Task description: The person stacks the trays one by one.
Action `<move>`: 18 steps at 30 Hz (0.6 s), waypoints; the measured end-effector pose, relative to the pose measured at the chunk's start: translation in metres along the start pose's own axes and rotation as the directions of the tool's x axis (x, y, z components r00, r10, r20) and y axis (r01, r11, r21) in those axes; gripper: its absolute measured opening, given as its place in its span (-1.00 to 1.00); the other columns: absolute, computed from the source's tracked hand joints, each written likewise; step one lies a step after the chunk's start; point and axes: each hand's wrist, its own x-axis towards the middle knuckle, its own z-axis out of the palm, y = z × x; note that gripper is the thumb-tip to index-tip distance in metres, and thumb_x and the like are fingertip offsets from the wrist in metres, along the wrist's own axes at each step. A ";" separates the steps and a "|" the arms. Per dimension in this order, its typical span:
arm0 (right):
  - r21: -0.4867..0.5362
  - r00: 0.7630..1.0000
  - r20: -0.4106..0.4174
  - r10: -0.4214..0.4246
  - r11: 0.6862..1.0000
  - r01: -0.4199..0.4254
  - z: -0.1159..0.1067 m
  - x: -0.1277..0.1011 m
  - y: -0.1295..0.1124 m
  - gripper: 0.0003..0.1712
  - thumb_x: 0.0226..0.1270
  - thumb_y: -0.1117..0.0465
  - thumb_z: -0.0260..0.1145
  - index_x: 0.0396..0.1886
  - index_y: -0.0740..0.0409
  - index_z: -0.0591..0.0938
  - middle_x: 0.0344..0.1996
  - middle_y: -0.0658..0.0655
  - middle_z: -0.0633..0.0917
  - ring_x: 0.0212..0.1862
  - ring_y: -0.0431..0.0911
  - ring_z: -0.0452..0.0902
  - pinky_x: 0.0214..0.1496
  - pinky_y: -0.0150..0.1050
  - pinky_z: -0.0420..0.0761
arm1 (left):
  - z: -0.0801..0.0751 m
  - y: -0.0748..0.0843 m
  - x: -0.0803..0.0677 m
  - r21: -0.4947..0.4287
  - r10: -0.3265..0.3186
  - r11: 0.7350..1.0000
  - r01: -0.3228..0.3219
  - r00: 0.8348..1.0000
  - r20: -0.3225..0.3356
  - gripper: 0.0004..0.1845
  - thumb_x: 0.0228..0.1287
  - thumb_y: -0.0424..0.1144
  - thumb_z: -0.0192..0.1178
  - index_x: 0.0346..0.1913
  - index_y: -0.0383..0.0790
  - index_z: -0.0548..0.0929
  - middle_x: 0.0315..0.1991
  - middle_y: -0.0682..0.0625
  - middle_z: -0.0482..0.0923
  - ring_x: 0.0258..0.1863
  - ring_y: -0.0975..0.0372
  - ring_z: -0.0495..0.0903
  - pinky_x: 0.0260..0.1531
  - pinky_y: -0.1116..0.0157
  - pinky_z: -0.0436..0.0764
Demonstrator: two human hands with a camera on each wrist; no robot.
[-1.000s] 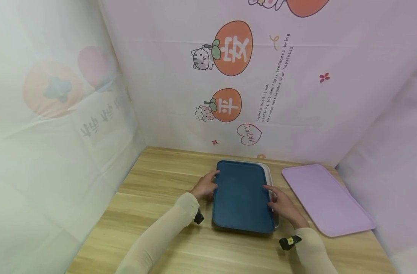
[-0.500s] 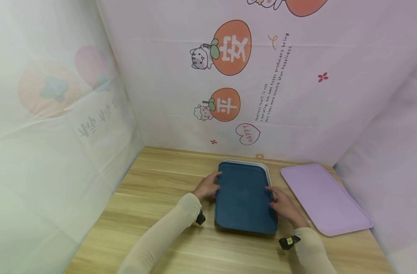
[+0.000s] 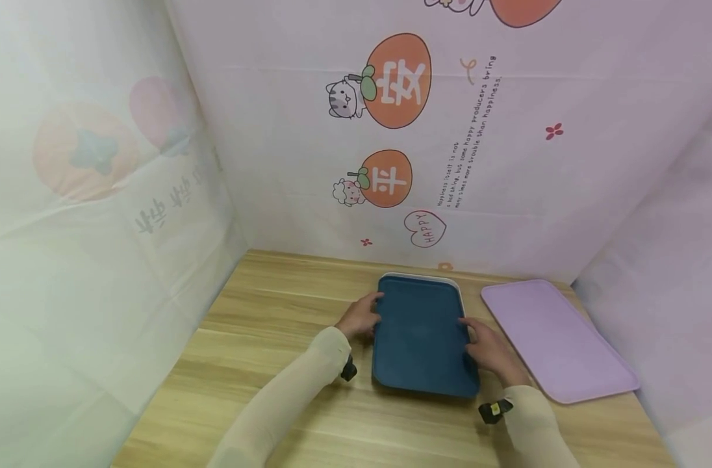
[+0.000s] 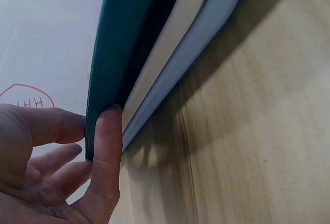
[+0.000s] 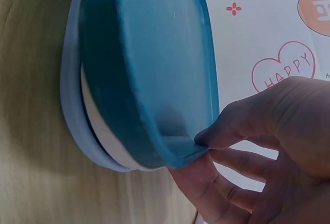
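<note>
A dark blue rectangular tray point(image 3: 426, 335) lies over a stack of paler trays. My left hand point(image 3: 358, 316) holds its left rim, the thumb and fingers on either side of the edge in the left wrist view. On the opposite long side, my right hand point(image 3: 492, 351) pinches the rim, thumb on top and fingers below. Beneath the blue tray, a cream tray point(image 4: 172, 38) and a light blue-grey tray point(image 4: 206, 33) show in the left wrist view. A dark gap separates the blue tray from the cream one there. From the head, just a pale strip shows past its far edge.
A lilac tray point(image 3: 560, 338) lies at an angle on the right of the wood-grain table point(image 3: 297, 292). White printed cloth point(image 3: 286, 149) hangs behind the table, with more cloth along both sides.
Both hands have shifted the blue tray to the right over the stack. The pale tray's strip along its right side has narrowed. The lilac tray has stayed put.
</note>
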 end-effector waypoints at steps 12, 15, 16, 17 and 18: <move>-0.116 1.000 0.007 0.027 0.993 -0.026 -0.008 0.001 -0.003 -0.24 0.39 0.43 0.24 0.60 0.30 0.41 0.29 0.55 0.62 -0.52 -0.07 0.54 -0.46 -0.19 0.60 | 0.001 0.007 0.004 0.002 -0.009 1.000 0.009 1.000 0.002 -0.25 0.52 -0.48 0.15 0.71 -0.09 0.31 0.66 -0.27 0.32 -0.44 -0.07 0.76 -0.44 0.19 0.79; -0.142 1.000 0.014 0.009 0.990 -0.007 -0.009 0.001 -0.003 -0.24 0.39 0.42 0.27 0.59 0.31 0.42 0.29 0.54 0.63 -0.43 -0.04 0.57 -0.41 -0.17 0.59 | 0.002 0.007 0.007 0.012 -0.016 1.000 0.016 1.000 0.002 -0.24 0.50 -0.50 0.16 0.70 -0.09 0.32 0.66 -0.27 0.32 -0.49 -0.04 0.74 -0.45 0.18 0.80; -0.145 1.000 0.017 -0.001 0.989 0.003 -0.009 0.002 -0.002 -0.25 0.38 0.41 0.27 0.59 0.32 0.42 0.29 0.55 0.63 -0.42 -0.03 0.58 -0.40 -0.17 0.58 | 0.002 0.007 0.007 0.017 -0.018 1.000 0.018 1.000 0.002 -0.23 0.49 -0.50 0.16 0.70 -0.09 0.32 0.65 -0.28 0.32 -0.52 -0.01 0.73 -0.44 0.18 0.80; -0.146 1.000 0.021 -0.007 0.989 0.010 -0.009 0.002 -0.001 -0.25 0.38 0.41 0.28 0.58 0.33 0.42 0.29 0.56 0.63 -0.41 -0.02 0.58 -0.39 -0.16 0.58 | 0.002 0.008 0.007 0.022 -0.021 1.000 0.021 1.000 0.002 -0.23 0.49 -0.50 0.16 0.70 -0.09 0.32 0.65 -0.28 0.33 -0.53 0.02 0.71 -0.44 0.18 0.80; -0.147 1.000 0.023 -0.011 0.989 0.014 -0.010 0.002 -0.001 -0.26 0.37 0.41 0.28 0.57 0.33 0.43 0.28 0.57 0.63 -0.39 0.00 0.59 -0.38 -0.15 0.59 | 0.002 0.008 0.008 0.028 -0.025 0.999 0.025 1.000 0.001 -0.23 0.49 -0.50 0.17 0.70 -0.09 0.32 0.66 -0.27 0.33 -0.56 0.08 0.68 -0.45 0.20 0.79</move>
